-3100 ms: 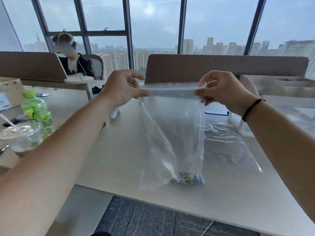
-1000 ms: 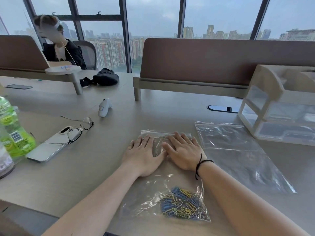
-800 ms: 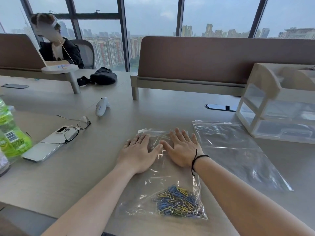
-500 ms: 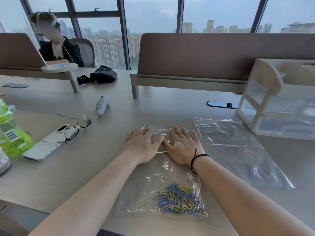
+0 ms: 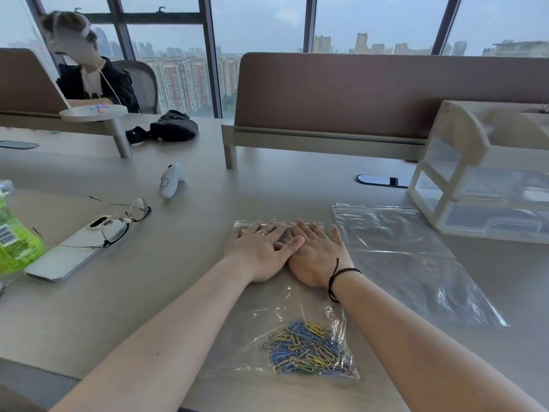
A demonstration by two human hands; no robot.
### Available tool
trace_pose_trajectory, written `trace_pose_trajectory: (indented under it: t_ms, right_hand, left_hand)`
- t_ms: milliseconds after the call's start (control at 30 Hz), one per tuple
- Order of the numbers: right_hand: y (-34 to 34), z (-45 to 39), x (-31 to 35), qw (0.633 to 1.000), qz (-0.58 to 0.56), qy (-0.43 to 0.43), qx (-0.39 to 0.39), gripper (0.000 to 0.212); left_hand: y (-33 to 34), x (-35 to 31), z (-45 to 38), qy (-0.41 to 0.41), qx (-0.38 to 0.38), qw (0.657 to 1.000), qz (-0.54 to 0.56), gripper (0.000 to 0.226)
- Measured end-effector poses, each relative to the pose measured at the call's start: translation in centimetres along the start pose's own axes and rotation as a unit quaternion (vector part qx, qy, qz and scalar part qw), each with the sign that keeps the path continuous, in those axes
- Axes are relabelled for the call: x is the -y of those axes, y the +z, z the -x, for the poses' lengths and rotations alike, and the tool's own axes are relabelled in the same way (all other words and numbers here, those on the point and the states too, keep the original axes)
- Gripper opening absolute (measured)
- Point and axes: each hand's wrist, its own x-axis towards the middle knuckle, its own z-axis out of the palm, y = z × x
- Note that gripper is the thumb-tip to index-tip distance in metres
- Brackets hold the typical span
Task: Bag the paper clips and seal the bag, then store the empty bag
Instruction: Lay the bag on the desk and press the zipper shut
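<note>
Desk [image 5: 184, 263] by the windows: paper clips [image 5: 309, 349] are bagged; left hand [image 5: 261, 251] and right hand [image 5: 319, 254] press flat-fingered, gripping nothing, on the bag [image 5: 285, 298] — probably sealing. Empty bag [image 5: 407, 260] beside it — unstored.

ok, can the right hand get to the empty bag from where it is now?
Probably yes. The right hand lies flat on the clip bag, and the empty bag lies flat on the desk right beside it, with nothing between them.

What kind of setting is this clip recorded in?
Most likely a high-rise open-plan office: a shared desk with a brown divider panel, floor-to-ceiling windows over a city skyline, and another person seated at the neighbouring desk.
</note>
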Motion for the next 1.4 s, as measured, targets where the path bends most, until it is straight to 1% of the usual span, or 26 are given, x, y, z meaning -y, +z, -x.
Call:
trace_pose_trajectory:
  t_ms: [233, 333, 400, 533, 667, 767, 867, 1033, 1133, 1200, 1267, 1400]
  right_hand:
    - [0.1, -0.1, 0.0, 1.000, 0.010, 0.003, -0.002, 0.075]
    - [0.1, -0.1, 0.0, 1.000, 0.009, 0.002, -0.003, 0.074]
    - [0.2, -0.2, -0.1, 1.000, 0.010, 0.002, -0.004, 0.075]
    - [0.3, -0.4, -0.2, 1.000, 0.012, 0.001, -0.001, 0.076]
    - [0.2, -0.5, -0.1, 1.000, 0.012, 0.005, -0.001, 0.077]
    - [0.5, -1.0, -0.2, 0.999, 0.034, 0.000, 0.001, 0.077]
    - [0.4, -1.1, 0.0, 0.999, 0.040, -0.001, -0.008, 0.078]
    - [-0.9, -0.8, 0.3, 0.999, 0.051, -0.001, -0.002, 0.075]
    - [-1.4, -0.5, 0.5, 0.999, 0.052, -0.012, 0.004, 0.066]
    - [-1.1, -0.5, 0.6, 0.999, 0.037, -0.006, -0.009, 0.061]
    - [-0.6, -0.6, 0.5, 0.999, 0.019, 0.004, -0.026, 0.062]
    - [-0.1, -0.6, 0.3, 0.999, -0.017, 0.013, -0.050, 0.059]
  left_hand:
    - [0.2, 0.1, -0.9, 0.030, -0.006, 1.000, -0.002, 0.099]
    - [-0.2, -0.1, -1.0, 0.044, -0.009, 0.999, 0.002, 0.111]
    - [-0.4, -0.2, -1.1, 0.050, -0.002, 0.999, -0.001, 0.115]
    - [-0.1, -0.3, -1.0, 0.044, -0.012, 0.999, 0.020, 0.099]
    - [0.4, -0.2, -1.2, 0.040, -0.022, 0.999, 0.030, 0.099]
    - [0.4, -0.1, -1.1, 0.037, -0.023, 0.999, 0.022, 0.096]
    - [0.4, -0.1, -0.9, 0.036, -0.018, 0.999, 0.023, 0.097]
    - [0.4, -0.1, -0.8, 0.036, -0.023, 0.998, 0.042, 0.103]
    - [0.4, -0.2, -0.7, 0.031, -0.024, 0.998, 0.051, 0.108]
    - [0.4, -0.1, -0.8, 0.022, -0.026, 0.998, 0.051, 0.097]
    - [0.4, 0.0, -0.8, 0.009, -0.030, 0.998, 0.047, 0.085]
    - [0.4, 0.9, -0.7, -0.003, -0.035, 0.998, 0.046, 0.077]
